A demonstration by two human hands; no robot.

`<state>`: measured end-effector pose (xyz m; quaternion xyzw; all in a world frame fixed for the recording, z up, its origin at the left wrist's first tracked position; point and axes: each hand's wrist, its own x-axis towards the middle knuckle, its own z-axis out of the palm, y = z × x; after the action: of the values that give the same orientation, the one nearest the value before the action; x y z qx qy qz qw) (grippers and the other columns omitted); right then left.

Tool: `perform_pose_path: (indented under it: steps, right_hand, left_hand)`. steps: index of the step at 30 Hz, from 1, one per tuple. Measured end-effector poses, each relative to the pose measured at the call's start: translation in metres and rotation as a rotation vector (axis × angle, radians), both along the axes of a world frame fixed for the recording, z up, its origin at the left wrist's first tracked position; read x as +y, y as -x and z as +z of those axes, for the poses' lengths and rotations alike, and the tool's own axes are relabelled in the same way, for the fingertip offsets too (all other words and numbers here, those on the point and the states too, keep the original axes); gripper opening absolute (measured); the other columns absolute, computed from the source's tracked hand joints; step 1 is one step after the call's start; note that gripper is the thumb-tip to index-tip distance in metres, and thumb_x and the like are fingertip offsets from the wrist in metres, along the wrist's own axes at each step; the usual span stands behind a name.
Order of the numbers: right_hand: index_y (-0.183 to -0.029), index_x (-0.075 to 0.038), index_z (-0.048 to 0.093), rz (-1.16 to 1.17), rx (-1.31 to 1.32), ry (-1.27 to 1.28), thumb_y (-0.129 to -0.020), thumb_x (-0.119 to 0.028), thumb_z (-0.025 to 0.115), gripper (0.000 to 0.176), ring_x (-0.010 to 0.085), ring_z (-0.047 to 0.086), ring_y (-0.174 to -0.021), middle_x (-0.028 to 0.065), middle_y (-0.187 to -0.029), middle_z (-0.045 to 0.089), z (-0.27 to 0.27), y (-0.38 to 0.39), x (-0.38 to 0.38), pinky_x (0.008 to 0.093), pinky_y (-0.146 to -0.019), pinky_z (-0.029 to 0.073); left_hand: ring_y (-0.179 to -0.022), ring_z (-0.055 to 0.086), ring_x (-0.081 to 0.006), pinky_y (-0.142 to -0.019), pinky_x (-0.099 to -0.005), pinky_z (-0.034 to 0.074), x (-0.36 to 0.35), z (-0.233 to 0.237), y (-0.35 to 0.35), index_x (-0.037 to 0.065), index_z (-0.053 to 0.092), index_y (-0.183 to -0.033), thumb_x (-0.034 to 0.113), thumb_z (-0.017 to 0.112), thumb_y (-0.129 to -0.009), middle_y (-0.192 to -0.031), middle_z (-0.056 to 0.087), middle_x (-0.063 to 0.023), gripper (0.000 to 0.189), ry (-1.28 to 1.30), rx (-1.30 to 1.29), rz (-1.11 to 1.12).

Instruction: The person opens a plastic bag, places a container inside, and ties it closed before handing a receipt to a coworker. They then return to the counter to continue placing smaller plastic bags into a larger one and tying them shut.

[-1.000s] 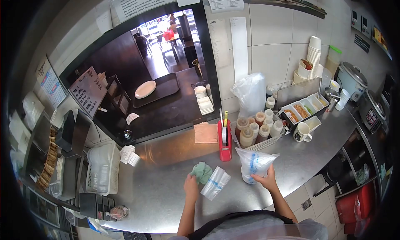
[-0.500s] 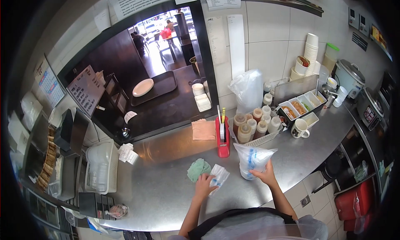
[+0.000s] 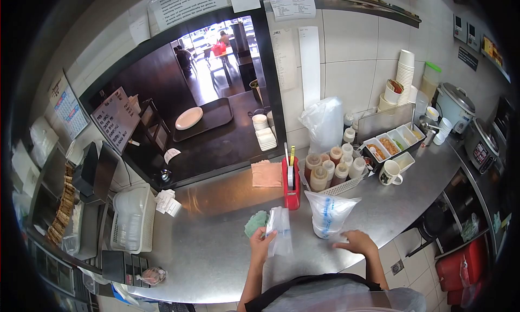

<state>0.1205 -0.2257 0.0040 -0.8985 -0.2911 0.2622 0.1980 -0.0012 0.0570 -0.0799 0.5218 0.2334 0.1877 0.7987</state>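
My left hand (image 3: pixel 261 244) pinches a flat, translucent white plastic bag (image 3: pixel 279 233) and holds it just above the steel counter. Behind that hand, partly covered by it, lies a crumpled green cloth (image 3: pixel 255 223). To the right, a filled white plastic bag with blue print (image 3: pixel 327 214) stands upright on the counter, its top gathered to a wide flare. My right hand (image 3: pixel 357 242) is just to the right of this filled bag, fingers bent and apart, with no grip on it. Its fingertips are slightly blurred.
A red tape dispenser (image 3: pixel 291 190) and an orange cloth (image 3: pixel 266 174) lie behind the bags. A basket of sauce bottles (image 3: pixel 338 188), a mug (image 3: pixel 389 170) and a topping tray (image 3: pixel 391 144) stand back right. A basket of clear lids (image 3: pixel 144 225) is on the left.
My right hand has let go of the filled bag and moved slightly right. My left hand has lifted the flat plastic bag from the counter beside the green cloth.
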Motion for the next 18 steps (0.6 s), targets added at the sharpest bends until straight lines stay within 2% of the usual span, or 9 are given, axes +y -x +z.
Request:
perform_pose_path:
  steps: [2,5,8,11,12,14,17,18]
  right_hand:
    - [-0.116,0.0,0.052,0.173,0.239,0.057,-0.077,-0.033,0.068,0.054,0.0283,0.059,-0.094,0.0176,-0.102,0.061,0.006,0.0,0.008,0.0353,-0.084,0.045]
    - [-0.112,0.0,0.054,0.053,0.388,-0.597,-0.083,-0.025,0.063,0.04,0.0206,0.058,-0.094,0.0115,-0.103,0.061,-0.02,0.023,0.032,0.0327,-0.082,0.046]
    - [-0.11,-0.001,0.056,-0.042,0.61,-0.98,-0.085,-0.02,0.061,0.031,0.0145,0.057,-0.091,0.0064,-0.1,0.062,-0.032,0.039,0.066,0.0297,-0.08,0.046]
    - [-0.105,-0.001,0.059,-0.297,0.815,-1.027,-0.087,-0.018,0.058,0.024,0.011,0.058,-0.084,0.0034,-0.092,0.062,-0.045,0.039,0.075,0.0256,-0.076,0.046]
    - [-0.102,-0.001,0.06,-0.317,0.824,-1.012,-0.088,-0.018,0.057,0.022,0.0098,0.057,-0.081,0.0028,-0.09,0.062,-0.06,0.036,0.075,0.0244,-0.074,0.045]
    - [-0.098,-0.001,0.062,-0.358,0.84,-0.98,-0.088,-0.017,0.056,0.02,0.0075,0.056,-0.075,0.0015,-0.085,0.062,-0.088,0.031,0.072,0.022,-0.069,0.044]
    - [-0.08,-0.005,0.065,-0.434,0.761,-0.995,-0.089,-0.02,0.055,0.02,-0.0002,0.038,-0.055,-0.0107,-0.065,0.051,-0.095,0.033,0.075,0.0189,-0.049,0.028]
    - [-0.081,-0.003,0.065,-0.43,0.75,-0.98,-0.089,-0.02,0.055,0.021,0.002,0.043,-0.059,-0.0068,-0.069,0.055,-0.1,0.033,0.074,0.0201,-0.052,0.033]
  left_hand:
    - [-0.073,0.056,-0.0075,-0.067,-0.0229,0.044,-0.01,0.022,0.005,0.004,0.062,-0.084,0.004,0.067,-0.077,-0.082,0.062,0.0003,0.009,0.007,-0.035,-0.052]
    - [-0.074,0.055,-0.0071,-0.069,-0.0221,0.043,-0.024,0.029,0.009,0.004,0.062,-0.085,0.004,0.066,-0.079,-0.081,0.062,0.0008,0.007,-0.056,-0.105,-0.168]
    - [-0.076,0.054,-0.0062,-0.072,-0.021,0.041,-0.037,0.037,0.012,0.002,0.062,-0.087,0.006,0.062,-0.082,-0.083,0.061,0.0006,0.006,-0.194,-0.168,-0.253]
    - [-0.078,0.053,-0.0063,-0.075,-0.0208,0.04,-0.034,0.035,0.015,0.0,0.062,-0.091,0.011,0.055,-0.088,-0.088,0.061,-0.0011,0.014,-0.371,-0.146,-0.264]
    - [-0.08,0.053,-0.0066,-0.076,-0.0209,0.039,-0.032,0.031,0.016,-0.001,0.062,-0.092,0.014,0.053,-0.09,-0.09,0.06,-0.0019,0.017,-0.429,-0.127,-0.264]
    - [-0.083,0.054,-0.0088,-0.076,-0.0235,0.042,-0.025,0.014,0.017,0.0,0.061,-0.095,0.018,0.049,-0.092,-0.094,0.06,-0.0041,0.022,-0.23,-0.036,-0.187]
    - [-0.088,0.057,-0.013,-0.077,-0.0279,0.045,-0.012,0.002,0.018,0.0,0.059,-0.1,0.02,0.045,-0.094,-0.099,0.06,-0.0067,0.025,0.026,-0.019,-0.006]
    - [-0.09,0.057,-0.0146,-0.078,-0.0295,0.046,-0.007,0.0,0.018,0.0,0.058,-0.102,0.021,0.044,-0.094,-0.1,0.06,-0.0074,0.026,0.104,-0.032,0.063]
